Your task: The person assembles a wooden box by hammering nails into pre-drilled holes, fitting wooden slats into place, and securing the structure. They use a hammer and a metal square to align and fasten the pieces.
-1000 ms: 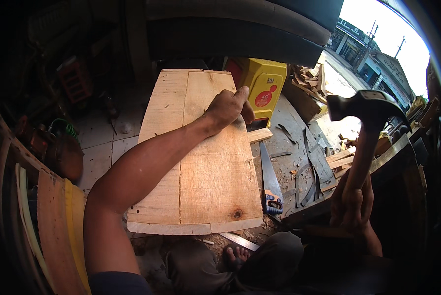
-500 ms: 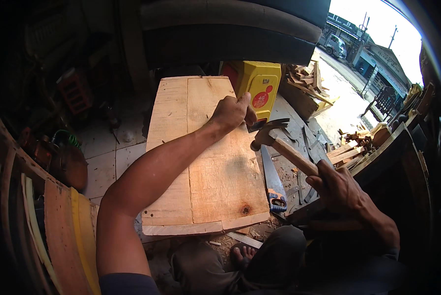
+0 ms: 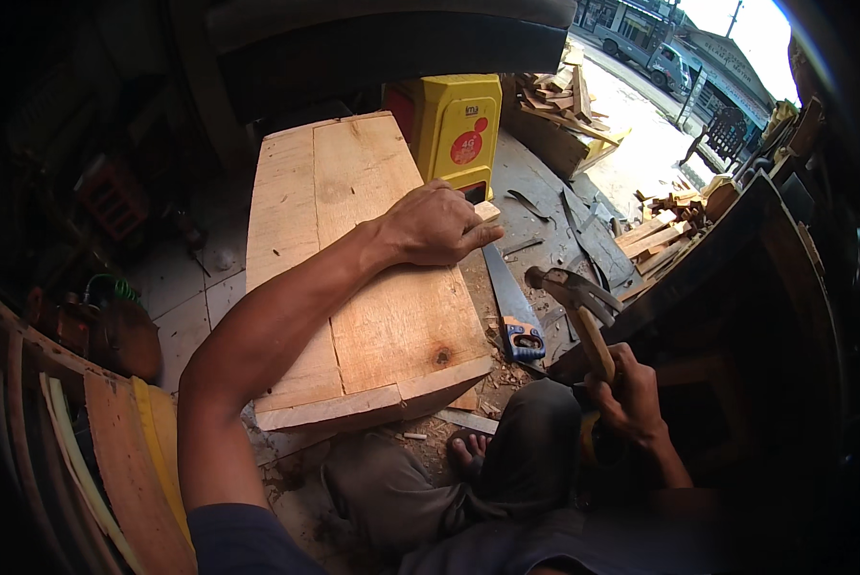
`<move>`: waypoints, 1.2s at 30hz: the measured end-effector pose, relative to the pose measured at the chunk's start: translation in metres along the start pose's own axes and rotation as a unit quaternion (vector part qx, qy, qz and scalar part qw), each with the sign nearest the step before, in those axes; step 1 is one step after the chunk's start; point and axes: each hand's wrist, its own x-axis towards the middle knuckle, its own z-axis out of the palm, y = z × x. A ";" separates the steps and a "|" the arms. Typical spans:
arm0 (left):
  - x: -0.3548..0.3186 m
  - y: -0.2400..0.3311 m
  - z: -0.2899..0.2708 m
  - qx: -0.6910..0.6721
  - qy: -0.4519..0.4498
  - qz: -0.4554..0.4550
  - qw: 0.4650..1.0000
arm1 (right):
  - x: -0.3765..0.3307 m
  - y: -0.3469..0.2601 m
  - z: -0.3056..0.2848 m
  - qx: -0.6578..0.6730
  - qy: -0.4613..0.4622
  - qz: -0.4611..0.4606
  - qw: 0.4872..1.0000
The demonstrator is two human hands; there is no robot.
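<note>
My right hand [image 3: 629, 395] grips the wooden handle of a claw hammer [image 3: 583, 292], its head raised to the right of a box-like wooden piece with a pale plank top [image 3: 382, 316]. My left forearm reaches across this top. At its right edge my left hand [image 3: 435, 225] is closed, thumb pointing right. A small pale wood end [image 3: 488, 212] shows just beyond the knuckles; what the fingers hold is hidden. Beside the box, a handsaw [image 3: 514, 307] with a blue and orange handle lies on the floor.
A yellow plastic stool [image 3: 463, 134] stands behind the box. Wood offcuts [image 3: 569, 101] fill a crate at the back right, with more scraps [image 3: 655, 240] nearer. Dark metal strips [image 3: 583, 225] lie on the floor. Curved boards [image 3: 128, 470] stand at my left, and my knees are close to the box.
The hammer has swung back, away from the box, toward the right and lower. My left hand has turned over at the box's right edge. The whole view has shifted, with the box now further left.
</note>
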 end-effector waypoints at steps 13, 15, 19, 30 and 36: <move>0.002 0.036 -0.003 0.154 -0.143 -0.096 0.973 | 0.011 0.013 -0.006 -0.246 -0.088 -0.521 0.812; 0.001 0.038 -0.006 0.152 -0.137 -0.095 0.974 | 0.034 0.017 -0.009 -0.252 -0.147 -0.567 0.770; 0.001 0.039 -0.008 0.139 -0.127 -0.098 0.977 | 0.047 0.011 0.005 -0.328 -0.087 -0.408 0.848; 0.000 0.041 -0.009 0.150 -0.143 -0.095 0.974 | 0.062 0.023 0.011 -0.240 -0.105 -0.546 0.795; 0.005 0.037 -0.009 0.164 -0.148 -0.106 0.970 | 0.052 0.033 0.017 -0.228 -0.134 -0.466 0.844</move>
